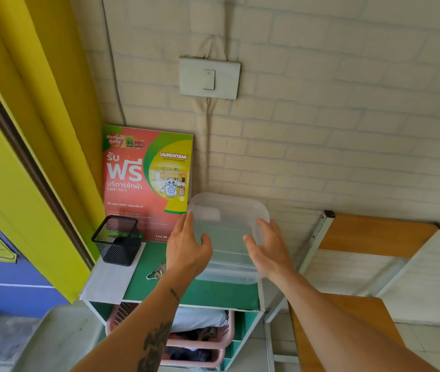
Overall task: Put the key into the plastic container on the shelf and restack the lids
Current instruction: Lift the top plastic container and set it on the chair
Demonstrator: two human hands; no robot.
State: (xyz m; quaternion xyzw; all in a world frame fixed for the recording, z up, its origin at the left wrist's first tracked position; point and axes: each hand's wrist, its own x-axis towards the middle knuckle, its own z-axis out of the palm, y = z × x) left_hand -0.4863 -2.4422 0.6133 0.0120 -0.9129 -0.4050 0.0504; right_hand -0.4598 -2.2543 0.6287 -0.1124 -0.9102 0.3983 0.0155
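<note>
Green shelf top (159, 285) is seen carrying the items under inspection. At its right rear a clear plastic container (226, 237) is stood against the brick-patterned wall (347, 130), with translucent lids resting on it; how many lids are stacked cannot be told. The left hand (186, 245) is held open, fingers spread, at the container's left side, and the right hand (267, 248) is held open at its right side; contact with the plastic cannot be confirmed, and nothing is gripped by either. The key (157, 272) is found lying flat on the shelf top just left of the left wrist, on a ring with a small clip, partly hidden by the forearm; its long axis appears to run from front-left to back-right, though the blade end cannot be made out. A black mesh pen holder (117, 240) is stood at the left rear on a white sheet (109, 283), and a red and green laundry poster (146, 181) is leaned against the wall behind it. Pink baskets (208, 342) are noted in the compartments below. A wooden-topped desk (374, 234) is observed to the right, well apart from the container.
</note>
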